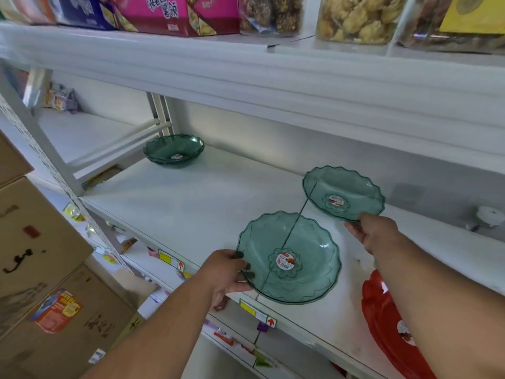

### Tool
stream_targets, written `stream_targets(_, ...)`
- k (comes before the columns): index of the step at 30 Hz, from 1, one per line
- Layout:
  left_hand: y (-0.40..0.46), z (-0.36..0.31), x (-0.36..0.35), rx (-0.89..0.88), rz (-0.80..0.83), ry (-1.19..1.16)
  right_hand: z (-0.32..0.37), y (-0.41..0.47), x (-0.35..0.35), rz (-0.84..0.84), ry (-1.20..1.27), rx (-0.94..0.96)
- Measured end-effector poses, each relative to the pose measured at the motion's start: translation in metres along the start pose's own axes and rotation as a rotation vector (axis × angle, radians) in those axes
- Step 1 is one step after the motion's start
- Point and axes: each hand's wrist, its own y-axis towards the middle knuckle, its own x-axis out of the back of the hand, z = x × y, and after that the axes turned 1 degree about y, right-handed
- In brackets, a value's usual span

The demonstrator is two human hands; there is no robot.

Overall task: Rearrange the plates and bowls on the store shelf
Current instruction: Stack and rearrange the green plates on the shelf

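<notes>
Green bowls: three, each with a red centre sticker, text unreadable.
My left hand (225, 272): clamped on near bowl (289, 258).
My right hand (375, 232): clamped on far bowl (344, 192).
Third bowl (174, 150): apart, at the back left of the shelf (191, 203).

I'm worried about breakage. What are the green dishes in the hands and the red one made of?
Both green dishes look like translucent, glossy plastic, possibly glass: the shelf seam shows through them and highlights glint. The red dish looks like opaque, shiny plastic.
</notes>
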Motion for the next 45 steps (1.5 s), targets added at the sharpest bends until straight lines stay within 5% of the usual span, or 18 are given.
stream_targets(17, 0.062, -0.086, 0.109, -0.075, -0.051, -0.052, -0.024, -0.093, -0.059, -0.049, 0.222, 0.093)
stream_targets(45, 0.164, -0.138, 0.138, -0.072, -0.158, -0.069, -0.045, -0.077, -0.108, -0.161, 0.229, 0.085)
